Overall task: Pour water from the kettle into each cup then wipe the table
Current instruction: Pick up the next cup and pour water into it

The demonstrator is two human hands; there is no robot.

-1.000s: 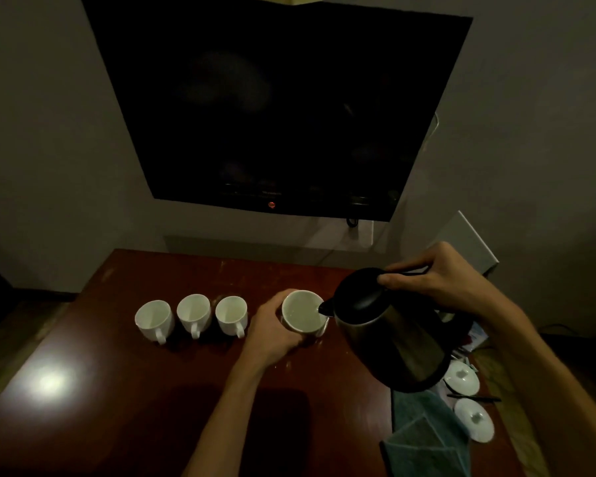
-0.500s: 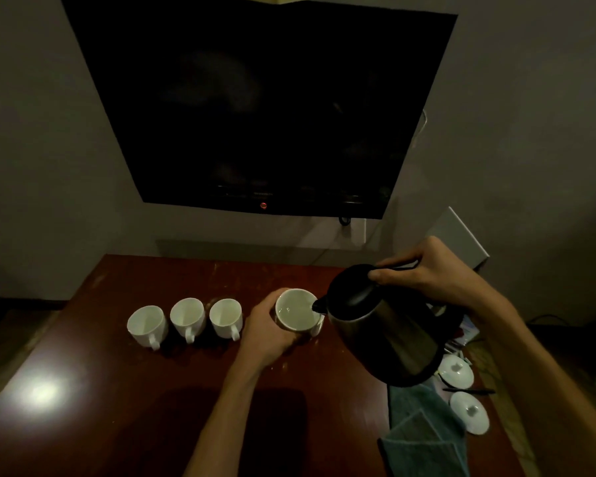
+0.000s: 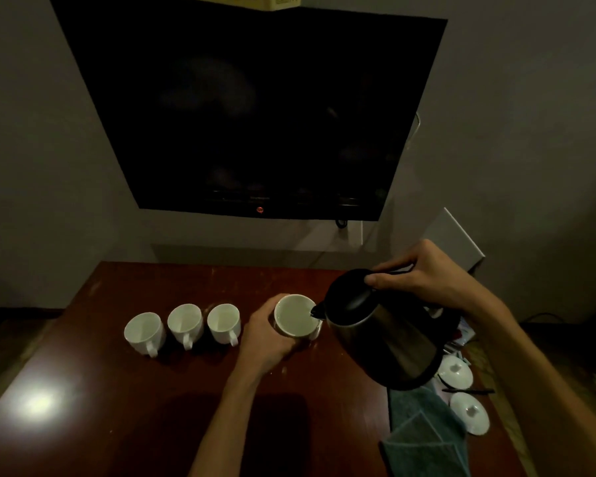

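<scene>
A steel kettle (image 3: 389, 342) with a black lid is tilted to the left, its spout over the rim of a white cup (image 3: 295, 320). My right hand (image 3: 424, 277) grips the kettle's black handle from above. My left hand (image 3: 267, 337) holds this cup by its left side on the dark red table (image 3: 117, 407). Three more white cups stand in a row to the left: the nearest cup (image 3: 223, 321), the middle cup (image 3: 184, 323) and the leftmost cup (image 3: 145, 332). A folded grey-green cloth (image 3: 424, 438) lies at the table's right front.
Two white cup lids (image 3: 456, 371) (image 3: 470, 413) lie at the right edge beside a dark pen (image 3: 468, 391). A black wall-mounted screen (image 3: 248, 108) hangs above the table's far edge. A white box (image 3: 453, 237) stands at the back right.
The kettle, the cup and both hands keep their pose. Only the camera view has shifted slightly.
</scene>
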